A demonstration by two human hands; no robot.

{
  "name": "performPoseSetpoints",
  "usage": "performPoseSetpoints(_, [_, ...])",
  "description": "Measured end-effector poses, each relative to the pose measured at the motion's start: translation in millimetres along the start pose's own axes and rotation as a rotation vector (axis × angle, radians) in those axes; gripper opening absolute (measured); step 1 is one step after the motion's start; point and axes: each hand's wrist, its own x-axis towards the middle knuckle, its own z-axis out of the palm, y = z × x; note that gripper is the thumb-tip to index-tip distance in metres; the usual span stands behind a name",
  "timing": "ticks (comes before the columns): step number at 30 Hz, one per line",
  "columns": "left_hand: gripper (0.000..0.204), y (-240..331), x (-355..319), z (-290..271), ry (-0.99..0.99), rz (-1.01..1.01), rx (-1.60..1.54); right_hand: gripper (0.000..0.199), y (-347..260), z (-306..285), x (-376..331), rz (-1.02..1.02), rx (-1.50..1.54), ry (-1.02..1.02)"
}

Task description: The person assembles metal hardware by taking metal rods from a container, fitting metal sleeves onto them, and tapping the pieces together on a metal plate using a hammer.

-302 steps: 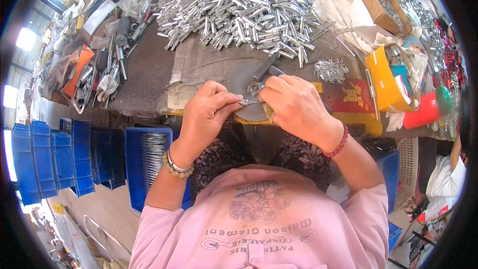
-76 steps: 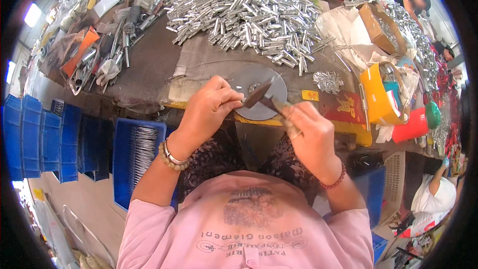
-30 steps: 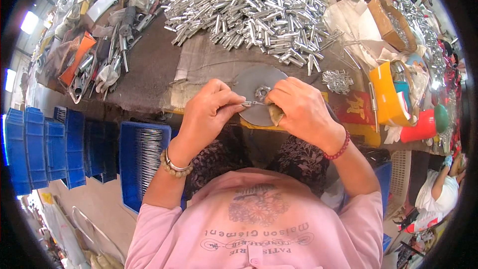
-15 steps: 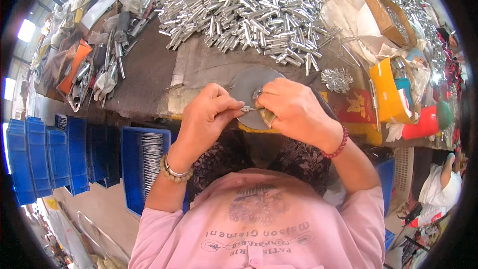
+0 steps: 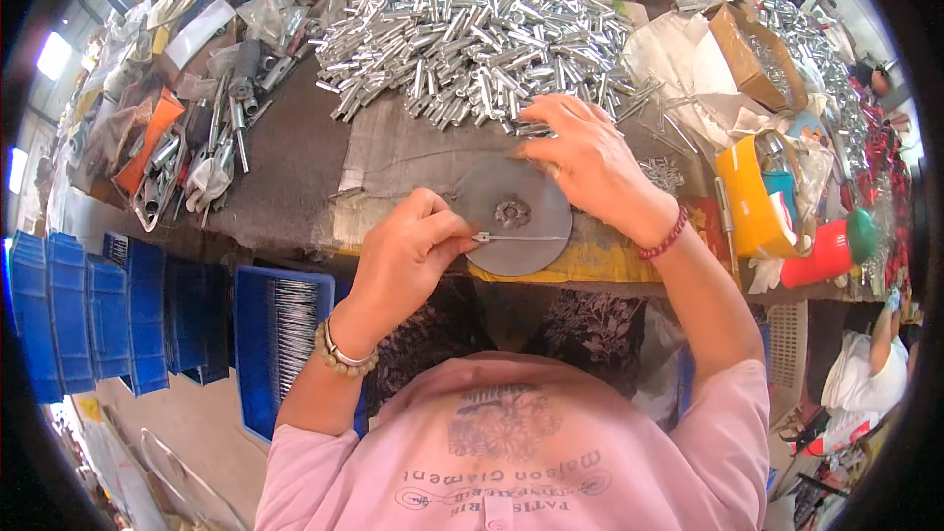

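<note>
My left hand [image 5: 421, 244] is closed in a pinch on one end of a thin metal rod [image 5: 531, 238], where a small silvery fitting shows at the fingertips. The rod lies across a round grey disc [image 5: 487, 182], and a small cluster of dark parts [image 5: 511, 212] sits at the disc's middle. My right hand [image 5: 595, 162] is open beyond the disc, thumb and fingers apart. Its fingertips are at the near edge of a big heap of silvery metal tubes [image 5: 472, 39]; nothing shows between them.
Tools and plastic bags [image 5: 211, 138] crowd the table's left. On the right are small metal pins [image 5: 664, 172], a yellow container [image 5: 752, 197], a red cup-like thing [image 5: 816, 254] and a cardboard box [image 5: 757, 54]. A blue bin [image 5: 258, 354] of thin rods stands lower left. Other people are at far right.
My right hand has let go near the left fingertips and moved away to the tube heap, opening. The rod and the disc's middle are now uncovered. My left hand has barely moved.
</note>
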Motion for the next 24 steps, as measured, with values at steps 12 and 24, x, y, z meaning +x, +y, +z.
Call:
performPoseSetpoints(12, [0.010, 2, 1, -1, 0.004, -0.013, -0.006, 0.019, 16, 2, 2, -0.027, 0.053, -0.047])
performPoseSetpoints(24, [0.016, 2, -2, -2, -0.023, -0.038, -0.015, 0.015, -21, -18, -14, 0.301, 0.538, 0.006])
